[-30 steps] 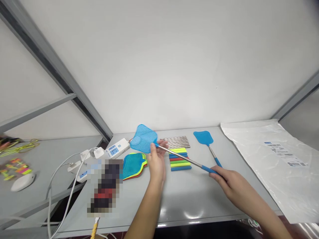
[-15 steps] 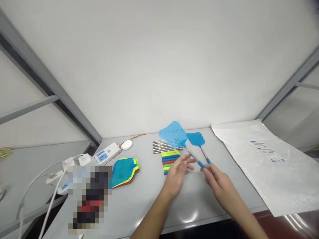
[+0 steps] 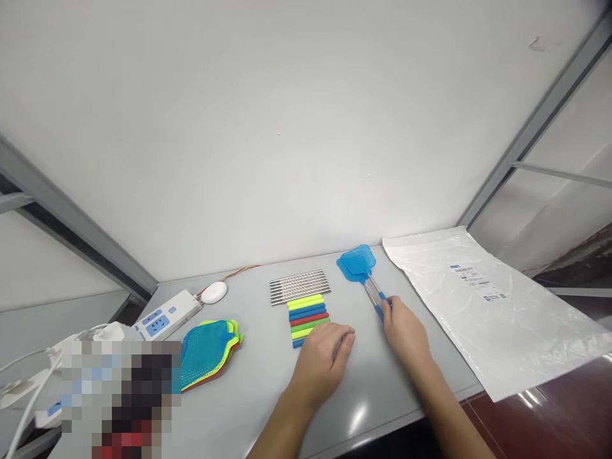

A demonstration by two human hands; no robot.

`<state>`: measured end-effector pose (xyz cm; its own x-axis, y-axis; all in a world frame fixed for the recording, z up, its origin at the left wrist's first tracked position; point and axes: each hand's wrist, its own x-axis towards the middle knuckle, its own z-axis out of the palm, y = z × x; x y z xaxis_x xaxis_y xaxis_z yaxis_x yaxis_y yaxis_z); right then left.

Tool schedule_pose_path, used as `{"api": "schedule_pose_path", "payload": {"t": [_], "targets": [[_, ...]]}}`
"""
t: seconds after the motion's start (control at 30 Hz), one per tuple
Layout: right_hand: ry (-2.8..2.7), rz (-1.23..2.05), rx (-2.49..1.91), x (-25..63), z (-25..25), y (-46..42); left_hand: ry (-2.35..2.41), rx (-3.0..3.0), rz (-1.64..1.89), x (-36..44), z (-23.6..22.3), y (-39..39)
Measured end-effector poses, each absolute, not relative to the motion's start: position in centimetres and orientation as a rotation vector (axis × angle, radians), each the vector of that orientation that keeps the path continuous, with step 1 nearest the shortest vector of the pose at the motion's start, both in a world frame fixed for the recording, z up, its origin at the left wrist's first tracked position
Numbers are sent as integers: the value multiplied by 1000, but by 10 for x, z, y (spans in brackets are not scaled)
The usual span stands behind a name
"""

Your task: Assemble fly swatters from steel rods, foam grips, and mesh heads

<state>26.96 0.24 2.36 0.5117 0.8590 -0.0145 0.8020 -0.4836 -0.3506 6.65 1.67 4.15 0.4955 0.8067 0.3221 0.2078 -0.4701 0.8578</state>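
My right hand is closed round the blue handle of a fly swatter. That swatter has a blue mesh head and a metal rod, and it lies over a second blue fly swatter on the table. My left hand has its fingers curled in, with nothing seen in it. It covers the near end of a row of coloured handle tubes in yellow, blue, red and green. Behind the tubes lie several thin metal rods side by side.
Stacked swatter heads in blue, yellow and red lie at the left. Beyond them are a power strip with cables and a round white device. A white plastic bag covers the right side. The wall stands behind the table.
My right hand has lowered the swatter onto the other one. My left hand has drawn away from its rod and curled its fingers. The view has turned to the right.
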Motion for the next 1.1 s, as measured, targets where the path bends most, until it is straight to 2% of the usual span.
{"api": "schedule_pose_path", "payload": {"t": [0.67,0.77,0.97,1.1], "targets": [[-1500,166,-2283,276,1,-16,895,2234,908,62,33,21],[-1618,278,-2186,287,3,-31,897,2230,938,60,34,23],[-1807,699,-1933,311,22,-46,873,2233,952,61,35,24],[-1759,747,-1902,314,25,-43,883,2225,960,60,35,23]]}}
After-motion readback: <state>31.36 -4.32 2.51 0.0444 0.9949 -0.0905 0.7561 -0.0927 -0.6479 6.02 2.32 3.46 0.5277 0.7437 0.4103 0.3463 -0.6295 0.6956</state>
